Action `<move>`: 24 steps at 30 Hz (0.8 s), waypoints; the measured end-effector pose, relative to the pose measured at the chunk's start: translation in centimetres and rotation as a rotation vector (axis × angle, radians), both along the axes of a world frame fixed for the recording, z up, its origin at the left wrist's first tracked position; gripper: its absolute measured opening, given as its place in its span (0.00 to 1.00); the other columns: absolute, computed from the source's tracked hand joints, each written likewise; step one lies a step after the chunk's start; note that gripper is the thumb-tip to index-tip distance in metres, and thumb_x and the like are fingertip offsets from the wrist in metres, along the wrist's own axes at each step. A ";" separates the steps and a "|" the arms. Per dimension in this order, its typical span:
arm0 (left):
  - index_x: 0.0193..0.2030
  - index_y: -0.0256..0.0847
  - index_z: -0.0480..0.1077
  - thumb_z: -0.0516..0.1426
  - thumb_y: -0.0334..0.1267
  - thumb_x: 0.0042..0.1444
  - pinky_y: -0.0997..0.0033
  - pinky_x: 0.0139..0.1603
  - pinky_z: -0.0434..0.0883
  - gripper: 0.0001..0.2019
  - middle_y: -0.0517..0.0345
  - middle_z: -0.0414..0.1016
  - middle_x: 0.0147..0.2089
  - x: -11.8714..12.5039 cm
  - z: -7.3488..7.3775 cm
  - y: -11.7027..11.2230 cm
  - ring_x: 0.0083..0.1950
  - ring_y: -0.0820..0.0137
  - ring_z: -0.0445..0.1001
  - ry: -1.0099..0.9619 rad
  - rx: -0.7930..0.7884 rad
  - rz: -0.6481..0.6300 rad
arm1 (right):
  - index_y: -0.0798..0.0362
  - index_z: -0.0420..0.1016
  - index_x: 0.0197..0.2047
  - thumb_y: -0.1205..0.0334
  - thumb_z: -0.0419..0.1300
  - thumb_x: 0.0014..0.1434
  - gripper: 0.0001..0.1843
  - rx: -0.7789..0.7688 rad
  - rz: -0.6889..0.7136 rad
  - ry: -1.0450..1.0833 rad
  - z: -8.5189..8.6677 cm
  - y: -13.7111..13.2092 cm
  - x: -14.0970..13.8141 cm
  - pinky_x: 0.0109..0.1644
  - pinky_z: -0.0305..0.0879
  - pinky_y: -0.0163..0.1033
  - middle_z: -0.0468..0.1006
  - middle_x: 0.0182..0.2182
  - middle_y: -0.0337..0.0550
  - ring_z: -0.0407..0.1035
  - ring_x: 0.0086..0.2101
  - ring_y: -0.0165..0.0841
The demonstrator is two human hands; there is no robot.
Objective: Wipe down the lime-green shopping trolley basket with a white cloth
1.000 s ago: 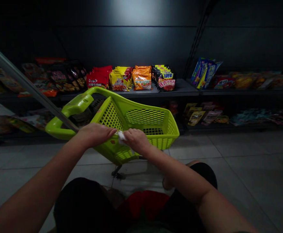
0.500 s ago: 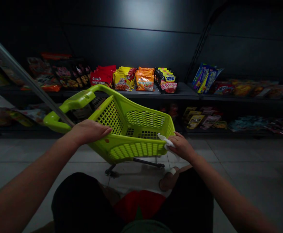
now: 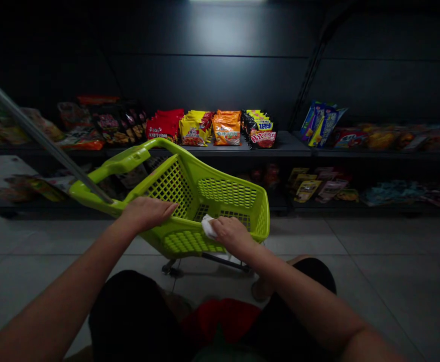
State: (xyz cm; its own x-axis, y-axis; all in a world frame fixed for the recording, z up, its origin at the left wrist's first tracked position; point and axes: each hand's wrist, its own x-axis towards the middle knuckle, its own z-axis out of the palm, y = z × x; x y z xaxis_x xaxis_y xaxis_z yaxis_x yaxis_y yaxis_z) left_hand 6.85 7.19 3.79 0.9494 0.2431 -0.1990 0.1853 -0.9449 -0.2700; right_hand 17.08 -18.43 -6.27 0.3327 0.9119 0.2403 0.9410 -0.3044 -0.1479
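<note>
In the head view, the left hand [image 3: 146,213] lies open and flat on the near rim of a lime-green plastic shopping basket [image 3: 227,193], holding nothing. The right hand [image 3: 232,235] curls closed over a white wipe [image 3: 208,226], pressing it against the basket's inside near the rim. The basket stands on small castors [image 3: 171,269] on a tiled floor [image 3: 355,251], in front of dark shelves [image 3: 280,146] of packaged snacks [image 3: 225,128].

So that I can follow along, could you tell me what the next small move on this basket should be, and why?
Probably slide the white wipe under the right hand along the near rim of the lime-green plastic shopping basket, because it is pressed there while the left hand steadies the basket.
</note>
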 end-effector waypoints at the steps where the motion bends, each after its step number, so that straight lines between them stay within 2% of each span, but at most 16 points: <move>1: 0.49 0.48 0.79 0.41 0.54 0.67 0.58 0.42 0.72 0.27 0.45 0.84 0.46 -0.2 0.0 0.5 0.44 0.52 0.81 0.012 0.003 -0.008 | 0.54 0.70 0.59 0.62 0.59 0.67 0.17 -0.011 0.018 0.034 -0.2 -1.8 0.8 0.48 0.65 0.42 0.79 0.45 0.50 0.73 0.44 0.40; 5: 0.48 0.46 0.79 0.37 0.55 0.67 0.58 0.41 0.71 0.31 0.43 0.83 0.48 -0.3 -0.4 2.0 0.45 0.49 0.81 0.020 0.009 -0.023 | 0.50 0.70 0.61 0.63 0.61 0.65 0.22 -0.024 0.098 0.197 -1.0 -9.2 3.8 0.50 0.68 0.41 0.80 0.49 0.49 0.75 0.46 0.39; 7: 0.46 0.46 0.78 0.37 0.57 0.67 0.59 0.41 0.71 0.31 0.44 0.83 0.47 -0.2 -0.6 2.5 0.45 0.51 0.81 0.011 -0.007 -0.023 | 0.50 0.71 0.60 0.63 0.62 0.63 0.22 0.036 0.105 0.221 -1.9 -11.6 4.6 0.55 0.68 0.45 0.80 0.51 0.50 0.74 0.50 0.41; 9: 0.45 0.47 0.78 0.38 0.57 0.66 0.61 0.41 0.70 0.30 0.45 0.84 0.46 0.0 -0.7 2.8 0.44 0.52 0.81 -0.007 -0.007 -0.006 | 0.49 0.72 0.59 0.65 0.62 0.61 0.23 0.130 0.076 0.207 -3.1 -12.6 4.7 0.62 0.65 0.51 0.80 0.51 0.50 0.73 0.52 0.42; 12: 0.45 0.48 0.78 0.38 0.58 0.66 0.63 0.41 0.70 0.29 0.47 0.83 0.47 0.4 -0.6 1.8 0.44 0.54 0.81 -0.021 -0.002 0.046 | 0.49 0.75 0.55 0.67 0.61 0.59 0.20 0.314 -0.034 0.215 -5.4 -11.9 3.7 0.69 0.55 0.59 0.81 0.47 0.48 0.74 0.50 0.41; 14: 0.47 0.48 0.77 0.38 0.58 0.67 0.64 0.42 0.69 0.29 0.49 0.83 0.49 0.9 -0.7 -0.3 0.46 0.56 0.81 -0.027 -0.051 0.039 | 0.48 0.78 0.50 0.63 0.62 0.58 0.15 0.494 -0.136 0.306 -6.5 -10.6 2.7 0.70 0.51 0.61 0.82 0.45 0.46 0.73 0.51 0.42; 16: 0.48 0.48 0.76 0.38 0.57 0.68 0.66 0.43 0.69 0.29 0.52 0.82 0.50 1.6 -1.1 -3.6 0.48 0.58 0.80 -0.034 -0.152 -0.069 | 0.48 0.79 0.46 0.57 0.64 0.58 0.12 0.732 -0.269 0.511 -6.9 -9.5 2.1 0.67 0.56 0.60 0.82 0.44 0.46 0.72 0.52 0.44; 19: 0.46 0.46 0.76 0.38 0.56 0.70 0.67 0.44 0.69 0.28 0.52 0.82 0.50 3.0 -2.3 -8.9 0.49 0.62 0.79 -0.040 -0.275 -0.254 | 0.51 0.75 0.50 0.48 0.62 0.61 0.19 1.207 -0.564 0.863 -6.8 -9.1 1.8 0.53 0.70 0.48 0.81 0.41 0.45 0.75 0.44 0.40; 21: 0.47 0.46 0.76 0.38 0.56 0.71 0.66 0.44 0.70 0.29 0.51 0.82 0.51 3.9 -3.2 -11.4 0.50 0.61 0.79 -0.032 -0.302 -0.289 | 0.53 0.71 0.54 0.46 0.60 0.61 0.24 1.487 -0.792 0.912 -7.3 -9.7 1.6 0.47 0.72 0.42 0.80 0.42 0.44 0.75 0.40 0.36; 22: 0.47 0.46 0.77 0.37 0.56 0.70 0.65 0.44 0.70 0.29 0.51 0.82 0.51 4.4 -3.6 -12.1 0.50 0.60 0.80 -0.015 -0.295 -0.276 | 0.53 0.70 0.55 0.45 0.61 0.60 0.25 1.558 -0.891 0.893 -7.9 -10.1 1.3 0.45 0.72 0.40 0.79 0.43 0.44 0.75 0.40 0.35; 24: 0.49 0.48 0.78 0.36 0.58 0.70 0.64 0.44 0.71 0.32 0.49 0.83 0.50 5.1 -4.3 -12.7 0.49 0.58 0.81 0.035 -0.260 -0.215 | 0.52 0.69 0.54 0.45 0.63 0.58 0.26 1.586 -1.071 0.883 -10.1 -10.7 0.2 0.42 0.72 0.38 0.79 0.43 0.44 0.75 0.38 0.34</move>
